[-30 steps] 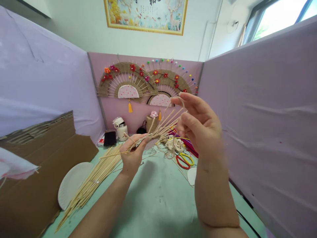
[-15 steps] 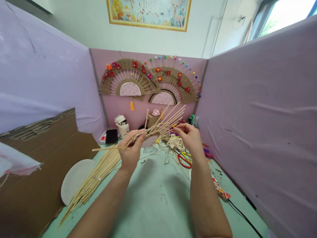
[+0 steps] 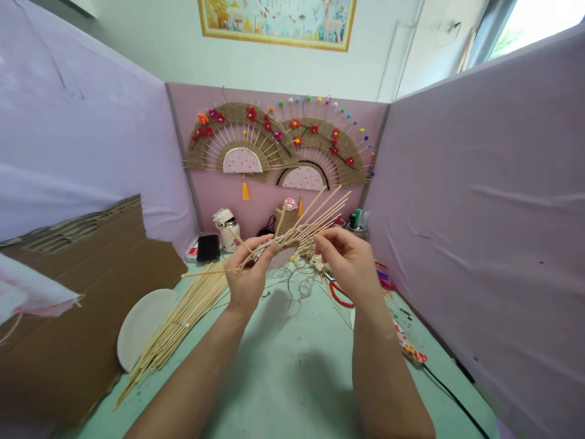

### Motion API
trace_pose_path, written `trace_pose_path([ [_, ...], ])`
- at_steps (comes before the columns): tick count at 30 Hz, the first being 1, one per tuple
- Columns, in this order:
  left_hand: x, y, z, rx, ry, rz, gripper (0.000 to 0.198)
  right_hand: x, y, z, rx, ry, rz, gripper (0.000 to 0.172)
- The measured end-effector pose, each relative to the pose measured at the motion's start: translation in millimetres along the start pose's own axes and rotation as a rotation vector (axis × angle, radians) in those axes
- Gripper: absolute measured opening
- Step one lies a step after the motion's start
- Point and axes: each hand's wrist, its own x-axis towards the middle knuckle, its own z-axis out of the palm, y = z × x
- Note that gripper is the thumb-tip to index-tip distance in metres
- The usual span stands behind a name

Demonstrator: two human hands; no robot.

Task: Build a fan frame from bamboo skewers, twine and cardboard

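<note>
My left hand grips a small half-round fan frame at its left side, thumb in front. Thin wooden sticks spread from the frame, most leaning up and right, with twine woven between them near the base. Beside the frame's right edge, my right hand is closed in a pinch on the twine; its fingertips partly hide the strand. Loose twine curls on the table below. Red-handled scissors lie under my right hand.
A bundle of sticks lies left, over a white paper plate and near brown cardboard. A white bottle and black phone stand behind. At right lies a patterned tool with a black cord. Decorated fans hang on the back panel.
My right hand has moved slightly left and down, closer to the frame. More loose twine shows below the frame. The whole view has shifted a little.
</note>
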Motion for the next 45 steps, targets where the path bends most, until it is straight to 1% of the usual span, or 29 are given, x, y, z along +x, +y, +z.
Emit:
trace_pose_path([
  [1, -1, 1, 0.4, 0.001, -0.011, 0.011, 0.02, -3, -4, 5, 0.045, -0.013, 0.001, 0.019],
  [3, -2, 2, 1.1, -0.004, -0.034, 0.035, 0.018, -6, -6, 15, 0.081, 0.019, -0.006, 0.017],
  [5, -3, 4, 1.4, -0.007, -0.05, 0.052, 0.015, -6, -6, 23, 0.075, 0.059, -0.035, 0.018],
  [7, -3, 6, 1.4, -0.008, -0.062, 0.061, 0.013, -5, -4, 27, 0.063, 0.051, -0.062, 0.017],
  [10, -4, 8, 1.1, -0.011, -0.069, 0.07, 0.01, -4, -2, 29, 0.028, 0.024, -0.079, 0.016],
  [12, -3, 8, 1.0, -0.003, -0.068, 0.065, 0.011, -4, -3, 28, 0.003, 0.035, -0.085, 0.015],
  [14, -3, 7, 0.9, 0.006, -0.067, 0.054, 0.013, -5, -5, 26, 0.024, 0.062, -0.086, 0.016],
  [17, -3, 4, 0.5, -0.005, -0.062, 0.042, 0.013, -6, -6, 23, 0.104, 0.109, -0.041, 0.015],
  [18, -3, 4, 0.2, -0.009, -0.061, 0.044, 0.013, -6, -6, 21, 0.114, 0.105, -0.011, 0.019],
  [19, -3, 4, 0.0, -0.01, -0.061, 0.049, 0.013, -6, -5, 19, 0.117, 0.073, 0.029, 0.024],
  [20, -3, 4, -0.3, -0.007, -0.065, 0.056, 0.012, -5, -3, 18, 0.124, 0.011, 0.078, 0.03],
  [23, -4, 5, -0.6, 0.014, -0.118, 0.075, 0.013, -1, 2, 15, 0.205, -0.25, 0.246, 0.047],
  [24, -5, 5, -0.6, 0.017, -0.152, 0.078, 0.014, 0, 3, 15, 0.245, -0.308, 0.294, 0.052],
  [26, -6, 5, -0.8, 0.016, -0.229, 0.089, 0.015, 2, 6, 14, 0.312, -0.337, 0.37, 0.059],
  [28, -6, 4, -1.6, 0.018, -0.301, 0.091, 0.018, 4, 8, 13, 0.36, -0.301, 0.426, 0.061],
  [33, -6, 1, -5.2, 0.066, -0.463, 0.03, 0.03, 6, 9, 8, 0.434, -0.211, 0.476, 0.054],
  [37, -6, -1, -3.7, 0.071, -0.501, 0.033, 0.027, 1, 12, 4, 0.494, -0.22, 0.512, 0.05],
  [41, -14, -2, 1.1, 0.042, -0.523, 0.076, 0.023, -18, 17, -2, 0.577, -0.208, 0.503, 0.043],
  [43, -20, -1, 0.7, 0.041, -0.544, 0.136, 0.021, -33, 20, -5, 0.614, -0.177, 0.492, 0.038],
  [45, -25, -1, -4.3, 0.043, -0.593, 0.209, 0.02, -51, 21, -8, 0.644, -0.147, 0.497, 0.031],
])
